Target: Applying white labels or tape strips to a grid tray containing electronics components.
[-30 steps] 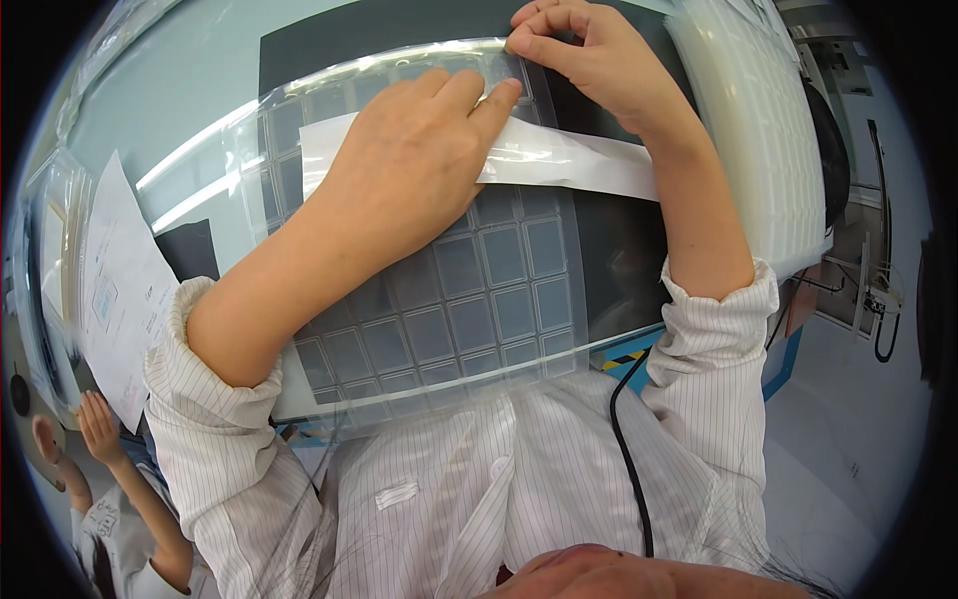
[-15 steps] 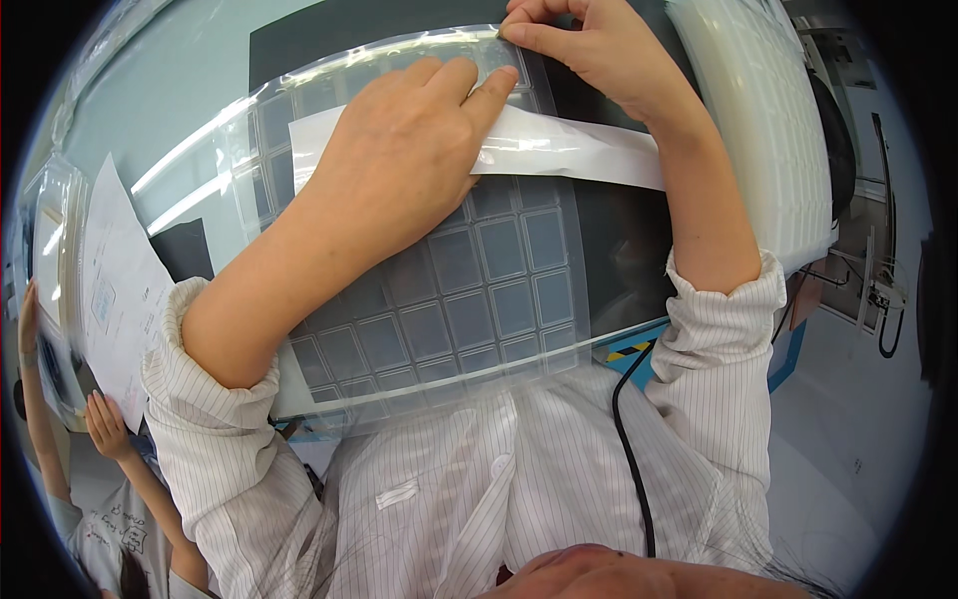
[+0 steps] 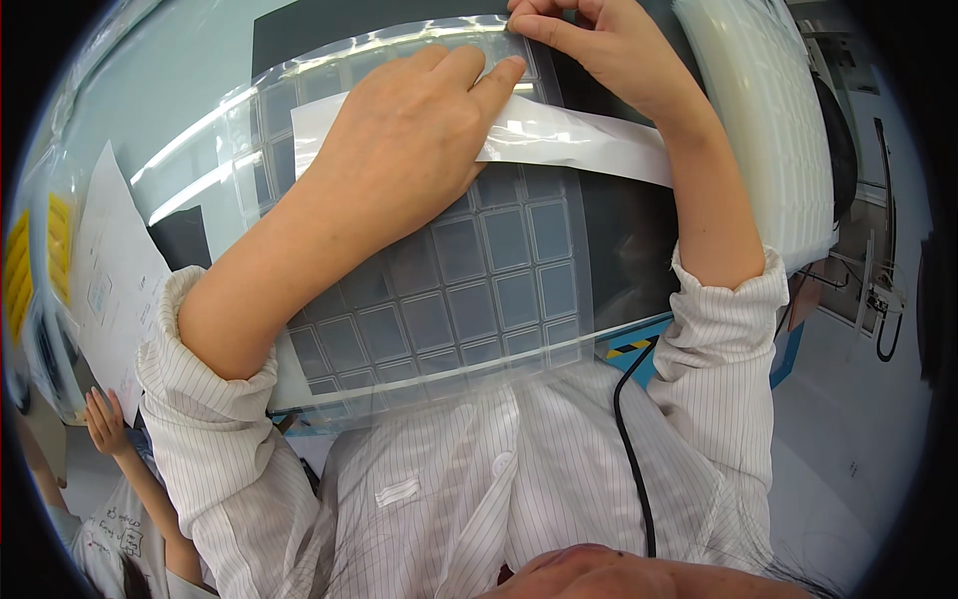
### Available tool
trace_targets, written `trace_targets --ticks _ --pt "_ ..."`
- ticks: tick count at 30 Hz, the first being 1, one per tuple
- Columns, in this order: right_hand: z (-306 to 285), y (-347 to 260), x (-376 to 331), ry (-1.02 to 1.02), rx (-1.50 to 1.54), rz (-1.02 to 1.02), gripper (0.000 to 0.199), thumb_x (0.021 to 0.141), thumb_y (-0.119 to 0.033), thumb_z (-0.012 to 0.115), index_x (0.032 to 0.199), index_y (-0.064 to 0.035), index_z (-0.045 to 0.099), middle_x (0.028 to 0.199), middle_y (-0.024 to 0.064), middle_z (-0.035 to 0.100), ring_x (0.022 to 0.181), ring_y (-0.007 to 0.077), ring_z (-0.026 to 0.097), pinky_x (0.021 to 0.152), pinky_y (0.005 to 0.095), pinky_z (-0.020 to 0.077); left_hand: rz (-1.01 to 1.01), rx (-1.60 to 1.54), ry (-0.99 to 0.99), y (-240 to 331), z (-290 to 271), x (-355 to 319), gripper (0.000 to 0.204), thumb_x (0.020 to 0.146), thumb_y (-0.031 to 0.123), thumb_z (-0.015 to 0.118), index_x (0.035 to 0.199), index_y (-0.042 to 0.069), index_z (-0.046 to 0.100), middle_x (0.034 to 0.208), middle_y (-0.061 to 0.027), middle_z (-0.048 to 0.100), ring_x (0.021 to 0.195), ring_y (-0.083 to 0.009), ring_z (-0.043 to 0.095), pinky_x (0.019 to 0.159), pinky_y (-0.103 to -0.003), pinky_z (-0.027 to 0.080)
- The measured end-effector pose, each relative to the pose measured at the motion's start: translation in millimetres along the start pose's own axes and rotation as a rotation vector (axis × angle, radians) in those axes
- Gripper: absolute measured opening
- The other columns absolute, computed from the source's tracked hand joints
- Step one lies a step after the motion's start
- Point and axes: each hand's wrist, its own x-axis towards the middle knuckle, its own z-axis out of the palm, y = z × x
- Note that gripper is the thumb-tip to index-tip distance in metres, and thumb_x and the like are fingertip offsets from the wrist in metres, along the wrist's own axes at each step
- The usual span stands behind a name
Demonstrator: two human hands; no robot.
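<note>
A clear plastic sheet (image 3: 457, 250) with rows of rectangular pockets lies over a dark mat in front of me. Across its upper part runs a glossy white strip (image 3: 574, 140), passing under my left hand. My left hand (image 3: 409, 125) rests there with its fingers curled on the strip; its foremost finger points to the sheet's far right corner, and the other fingertips are mostly hidden. At that corner my right hand (image 3: 569, 25) pinches the sheet's edge between thumb and fingers; the exact grip is partly cut off by the frame.
A tall stack of translucent white trays (image 3: 763, 130) stands at the right. Dark mat (image 3: 624, 240) shows beside the sheet. A printed paper (image 3: 115, 290) and a clear bag with yellow pieces (image 3: 58, 245) lie at the left, near another person's hand (image 3: 105, 419). A black cable (image 3: 624, 419) hangs before me.
Both my hands and the sheet have shifted slightly, keeping the same hold. At the left, yellow pieces have come into view, and one of the other person's hands has moved away.
</note>
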Motion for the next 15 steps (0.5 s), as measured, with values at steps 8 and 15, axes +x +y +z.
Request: trace_targets --ticks 8,15 --pt "0.2 -1.8 -0.6 -0.026 0.015 0.016 0.012 0.099 -0.011 0.068 0.097 0.0012 0.066 0.087 -0.0016 0.063 0.081 0.0063 0.055 0.073 0.0222 0.047 0.004 0.001 -0.014 -0.6 -0.6 1.0 0.053 0.074 0.005 0.075 0.126 -0.001 0.066 0.093 -0.0103 0.062 0.092 -0.0278 0.064 0.08 -0.039 0.054" --pt "13.7 -8.0 -3.9 0.042 -0.089 0.012 0.013 0.097 -0.012 0.07 0.096 -0.0005 0.063 0.09 0.0028 0.058 0.081 0.0098 0.054 0.072 0.024 0.0467 0.007 0.008 -0.014 -2.8 -0.6 -0.8 0.054 0.074 0.006 0.076 0.127 -0.001 0.066 0.094 -0.0102 0.063 0.094 -0.0272 0.064 0.082 -0.039 0.054"
